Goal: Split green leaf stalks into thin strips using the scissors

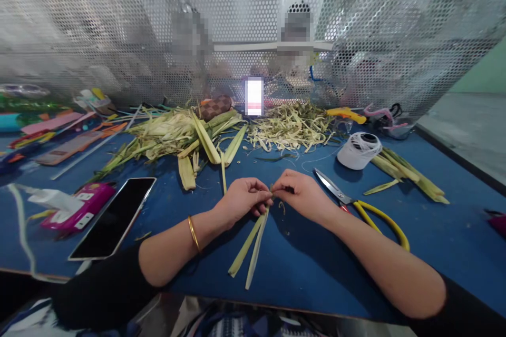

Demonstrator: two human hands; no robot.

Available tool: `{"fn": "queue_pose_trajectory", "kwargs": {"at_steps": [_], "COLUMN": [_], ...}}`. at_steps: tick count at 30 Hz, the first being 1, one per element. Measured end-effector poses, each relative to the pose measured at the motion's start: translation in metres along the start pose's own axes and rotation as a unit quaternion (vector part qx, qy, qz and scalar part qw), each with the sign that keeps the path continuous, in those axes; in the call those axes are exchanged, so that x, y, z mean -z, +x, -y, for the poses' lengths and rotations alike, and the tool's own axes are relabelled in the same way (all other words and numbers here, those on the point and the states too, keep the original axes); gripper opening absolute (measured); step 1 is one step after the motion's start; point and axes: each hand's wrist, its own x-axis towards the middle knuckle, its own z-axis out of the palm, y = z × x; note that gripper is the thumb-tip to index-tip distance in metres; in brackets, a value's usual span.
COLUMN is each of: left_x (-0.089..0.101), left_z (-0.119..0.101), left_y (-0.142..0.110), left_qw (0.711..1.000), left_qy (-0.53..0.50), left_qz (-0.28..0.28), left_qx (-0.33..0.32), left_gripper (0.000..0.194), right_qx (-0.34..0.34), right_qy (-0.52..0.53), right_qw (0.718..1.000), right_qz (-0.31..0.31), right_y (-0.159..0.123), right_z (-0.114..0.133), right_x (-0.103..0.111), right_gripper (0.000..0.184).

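Observation:
Two long pale-green leaf strips point(250, 250), like corn husk, hang down toward the table's front edge from between my hands. My left hand point(245, 197) pinches their upper end, thumb and fingers pressed together. My right hand point(298, 194) is closed at the same spot, its fingertips meeting the left ones at the top of the strips. Just what lies between the fingertips is too small to make out. Close to my right forearm lie yellow-handled scissors point(356, 202), blades pointing away to the left. Behind them stands a spool of white thread point(359, 150).
A pile of husks point(169, 131) and a heap of shredded strips point(294, 126) lie at the back before a perforated metal screen point(245, 5). More stalks point(411, 174) lie right. At left are a phone point(114, 218) and a tissue pack point(79, 208).

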Motion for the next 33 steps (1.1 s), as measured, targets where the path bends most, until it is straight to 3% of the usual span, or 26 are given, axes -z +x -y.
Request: {"fn": "queue_pose_trajectory", "kwargs": {"at_steps": [7,19,25,33], "left_x": [0.003,0.010,0.008,0.007], "left_z": [0.000,-0.001,0.001,0.000], "left_y": [0.003,0.005,0.006,0.005], "left_qw": [0.999,0.998,0.998,0.999], "left_qy": [-0.032,-0.062,-0.058,-0.041], "left_qz": [-0.013,0.012,0.011,0.007], "left_qx": [0.003,0.014,0.010,0.006], "left_gripper": [0.008,0.011,0.009,0.010], "right_qx": [0.032,-0.065,-0.091,-0.094], "right_qy": [-0.053,0.102,0.055,0.085], "right_qw": [0.998,0.993,0.994,0.992], "right_qz": [-0.001,0.000,0.025,0.028], "right_y": [-0.003,0.002,0.001,0.001], "right_z": [0.004,-0.006,0.000,0.003], "right_x": [0.003,0.000,-0.003,-0.004], "right_gripper": [0.015,0.013,0.011,0.014]}}
